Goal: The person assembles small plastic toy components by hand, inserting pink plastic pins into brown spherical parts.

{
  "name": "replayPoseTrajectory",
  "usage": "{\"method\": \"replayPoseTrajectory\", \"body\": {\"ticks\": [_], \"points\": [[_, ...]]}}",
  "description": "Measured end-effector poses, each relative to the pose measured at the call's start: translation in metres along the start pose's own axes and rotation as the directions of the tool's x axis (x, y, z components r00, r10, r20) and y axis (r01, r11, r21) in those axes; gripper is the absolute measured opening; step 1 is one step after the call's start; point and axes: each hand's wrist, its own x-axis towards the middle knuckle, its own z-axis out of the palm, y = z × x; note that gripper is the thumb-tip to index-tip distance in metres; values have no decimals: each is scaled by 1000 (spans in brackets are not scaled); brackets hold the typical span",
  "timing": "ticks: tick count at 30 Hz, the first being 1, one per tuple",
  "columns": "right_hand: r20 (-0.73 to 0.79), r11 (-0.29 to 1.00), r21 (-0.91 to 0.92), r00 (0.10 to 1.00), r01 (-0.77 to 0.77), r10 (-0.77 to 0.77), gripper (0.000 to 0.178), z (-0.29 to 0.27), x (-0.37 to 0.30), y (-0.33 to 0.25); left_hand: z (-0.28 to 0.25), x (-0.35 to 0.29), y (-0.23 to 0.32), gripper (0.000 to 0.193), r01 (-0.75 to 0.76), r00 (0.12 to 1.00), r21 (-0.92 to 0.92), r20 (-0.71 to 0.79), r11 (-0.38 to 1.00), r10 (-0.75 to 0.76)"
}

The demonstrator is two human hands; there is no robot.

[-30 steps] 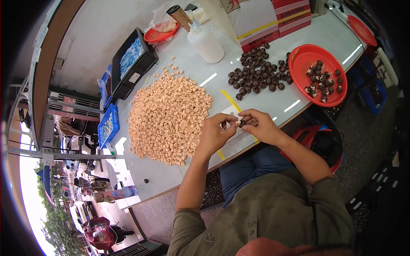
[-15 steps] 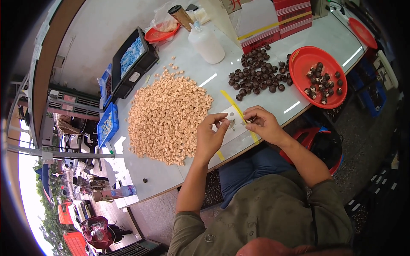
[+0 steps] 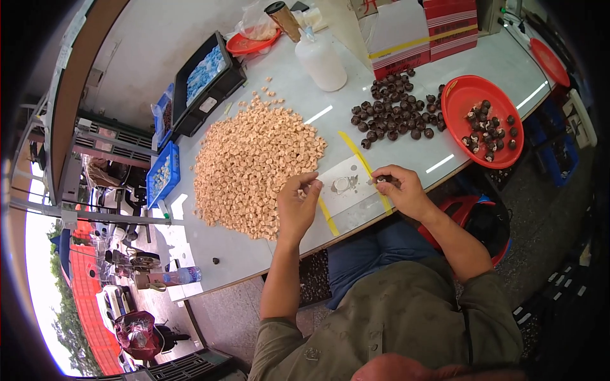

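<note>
My right hand (image 3: 406, 192) pinches a small dark brown ball (image 3: 384, 180) with a pale spot, over the right edge of a white sheet (image 3: 340, 204). Yellow tape (image 3: 356, 150) runs along the sheet's sides, and grey smudges mark its middle. My left hand (image 3: 296, 207) is at the sheet's left edge, beside a large heap of small beige pieces (image 3: 254, 165). Its thumb and forefinger are closed together; anything between them is too small to make out. Beyond the sheet lies a cluster of similar dark balls (image 3: 397, 105), some with open tops.
A red plate (image 3: 456, 136) with several dark balls stands at the right. Behind are a white bottle (image 3: 321, 66), red and white boxes (image 3: 452, 28) and a black crate (image 3: 210, 89) of blue packets. A blue tray (image 3: 156, 188) sits left of the heap; a water bottle (image 3: 183, 275) is near the left corner.
My hands have moved apart: the left went left toward the beige heap, the right slightly right with the dark ball. The smudged middle of the sheet is now uncovered. The whole view has shifted slightly.
</note>
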Motion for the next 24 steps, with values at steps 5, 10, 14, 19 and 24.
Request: {"method": "replayPoseTrajectory", "body": {"ticks": [5, 10, 14, 19, 24], "points": [[-132, 944, -304, 975, 130, -177, 22, -55, -6, -32, -38, -3, -12, 17, 21, 999, 382, -46, 924, -3], [-276, 369, -928, 741, -41, -612, 20, -143, -8, -75, -36, -9, -17, 20, -154, 987, 688, 73, 709, 144], [-302, -8, -926, 753, -378, -584, 27, -185, -9, -79, -23, -8, -12, 17, -173, 980, 827, 90, 535, 178], [-196, -8, -961, 699, -277, -687, 29, -154, 1, -85, -19, -6, -7, 14, -214, 976, 837, 161, 503, 148], [68, 171, -959, 771, 225, -633, 27, -75, 31, -59, -11, -13, 2, 13, -334, 943, 793, 282, 509, 178]]}}
